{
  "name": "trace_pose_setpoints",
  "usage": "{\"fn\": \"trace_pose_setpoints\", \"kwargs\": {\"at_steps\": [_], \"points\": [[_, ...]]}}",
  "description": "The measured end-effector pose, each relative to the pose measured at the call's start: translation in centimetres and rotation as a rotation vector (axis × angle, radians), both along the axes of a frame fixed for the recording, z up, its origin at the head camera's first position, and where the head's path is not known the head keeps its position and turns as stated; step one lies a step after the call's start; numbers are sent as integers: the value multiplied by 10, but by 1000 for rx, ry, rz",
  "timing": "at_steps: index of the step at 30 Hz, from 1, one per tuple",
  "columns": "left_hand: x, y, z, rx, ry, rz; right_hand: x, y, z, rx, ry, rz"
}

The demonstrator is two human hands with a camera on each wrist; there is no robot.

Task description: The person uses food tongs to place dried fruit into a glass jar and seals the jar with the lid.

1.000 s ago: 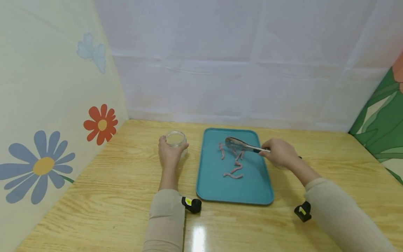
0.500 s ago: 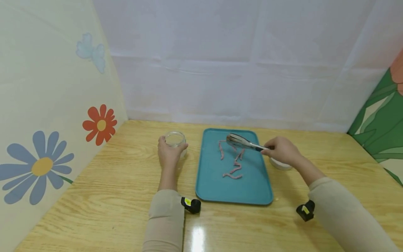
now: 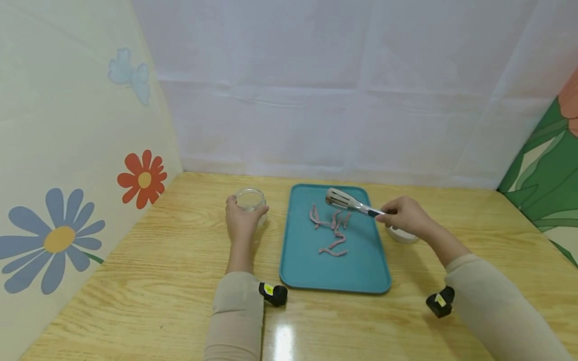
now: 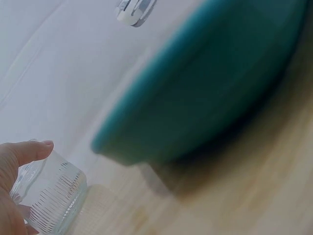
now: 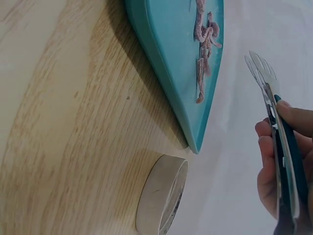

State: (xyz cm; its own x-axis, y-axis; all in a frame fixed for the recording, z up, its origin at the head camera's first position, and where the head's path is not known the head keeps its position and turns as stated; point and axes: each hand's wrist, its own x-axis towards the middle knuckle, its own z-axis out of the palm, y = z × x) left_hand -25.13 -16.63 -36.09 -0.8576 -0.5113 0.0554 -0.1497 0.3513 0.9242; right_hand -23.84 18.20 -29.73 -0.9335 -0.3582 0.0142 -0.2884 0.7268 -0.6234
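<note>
My left hand (image 3: pixel 243 220) grips a small clear glass jar (image 3: pixel 251 200) with fingers and thumb around its sides. In the left wrist view the jar's ribbed wall (image 4: pixel 56 196) stands on the table. My right hand (image 3: pixel 406 216) holds metal serving tongs (image 3: pixel 345 199) by their dark-edged handles. The slotted tong heads hover over the far part of a blue tray (image 3: pixel 325 276), close together with nothing visible between them. Several thin pinkish strips (image 3: pixel 337 240), like shredded meat, lie on the tray below.
A round white dish (image 3: pixel 402 235) stands on the table right of the tray, partly hidden under my right hand. Wood-grain tabletop (image 3: pixel 149 281) surrounds the tray. A white cloth backdrop (image 3: pixel 271 125) rises behind the table.
The tongs have lifted slightly and turned. A strip at the tray's far left now lies differently, with more of it spread below the tongs. The left hand and jar stay put.
</note>
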Motion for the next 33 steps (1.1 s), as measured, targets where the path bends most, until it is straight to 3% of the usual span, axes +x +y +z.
{"fn": "trace_pose_setpoints", "kwargs": {"at_steps": [13,33], "points": [[1,0,1,8,2,-9,-3,-12,-4,50,48,81],[2,1,2,9,4,-15,-2,-26,-10,132,-19,106]]}}
